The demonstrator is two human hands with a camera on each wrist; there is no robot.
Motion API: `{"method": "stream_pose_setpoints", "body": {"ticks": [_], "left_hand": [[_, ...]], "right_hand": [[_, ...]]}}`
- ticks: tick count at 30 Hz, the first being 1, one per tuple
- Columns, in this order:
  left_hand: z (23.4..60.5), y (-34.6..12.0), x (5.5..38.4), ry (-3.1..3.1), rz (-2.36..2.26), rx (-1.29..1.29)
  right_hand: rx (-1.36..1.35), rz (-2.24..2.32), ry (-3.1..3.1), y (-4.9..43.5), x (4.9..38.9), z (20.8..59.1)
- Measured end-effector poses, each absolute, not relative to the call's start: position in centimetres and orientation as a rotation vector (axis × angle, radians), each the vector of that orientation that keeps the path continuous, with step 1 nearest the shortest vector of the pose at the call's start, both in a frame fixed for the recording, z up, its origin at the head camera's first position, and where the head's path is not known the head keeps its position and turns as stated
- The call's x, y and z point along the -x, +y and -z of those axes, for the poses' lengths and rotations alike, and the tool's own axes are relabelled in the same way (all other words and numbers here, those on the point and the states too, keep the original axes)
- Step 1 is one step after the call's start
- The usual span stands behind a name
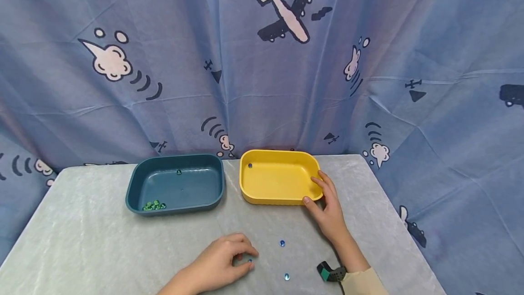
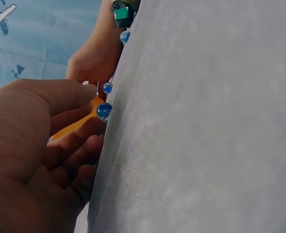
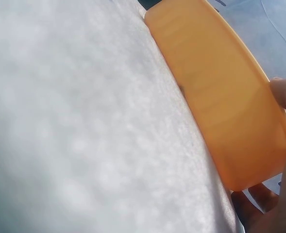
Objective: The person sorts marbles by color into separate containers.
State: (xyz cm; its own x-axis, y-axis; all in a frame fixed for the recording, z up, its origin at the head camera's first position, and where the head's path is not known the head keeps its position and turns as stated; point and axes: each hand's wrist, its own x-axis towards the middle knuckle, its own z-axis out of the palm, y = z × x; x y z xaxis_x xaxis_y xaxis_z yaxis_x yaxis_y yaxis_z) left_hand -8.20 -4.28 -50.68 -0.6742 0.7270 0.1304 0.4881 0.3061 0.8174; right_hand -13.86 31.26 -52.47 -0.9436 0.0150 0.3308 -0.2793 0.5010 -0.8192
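Observation:
My left hand (image 1: 225, 261) is low over the table, thumb and forefinger parted around a blue glass marble (image 2: 104, 110). A gap shows between those fingertips, and the other fingers are loosely bent. Two more blue marbles, one nearer the yellow bin (image 1: 282, 243) and one nearer the front (image 1: 287, 277), lie to its right. My right hand (image 1: 329, 211) grips the right end of a shallow yellow bin (image 1: 270, 201), its thumb at the front rim and fingers over the right side. Inside that bin, a single blue marble (image 1: 250, 165) sits at the back left.
A dark teal bin (image 1: 176, 211) stands left of the yellow one. Several green marbles (image 1: 153, 205) are gathered in its front left corner, with another green marble (image 1: 178, 172) near its back wall. A blue patterned curtain (image 1: 184, 81) hangs behind the cloth-covered table (image 1: 82, 231).

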Motion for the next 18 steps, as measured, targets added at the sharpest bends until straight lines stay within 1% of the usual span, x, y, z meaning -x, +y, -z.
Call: {"method": "stream_pose_setpoints", "body": {"ticks": [9, 18], "left_hand": [[51.12, -4.65, 8.22, 2.274, -1.247, -1.109], [51.61, -4.79, 8.07, 2.286, -1.289, -1.198]], "right_hand": [[-0.23, -1.42, -2.444, 31.25, 13.91, 52.51], [-0.234, -1.437, -2.435, 31.28, 13.94, 52.58]]}}
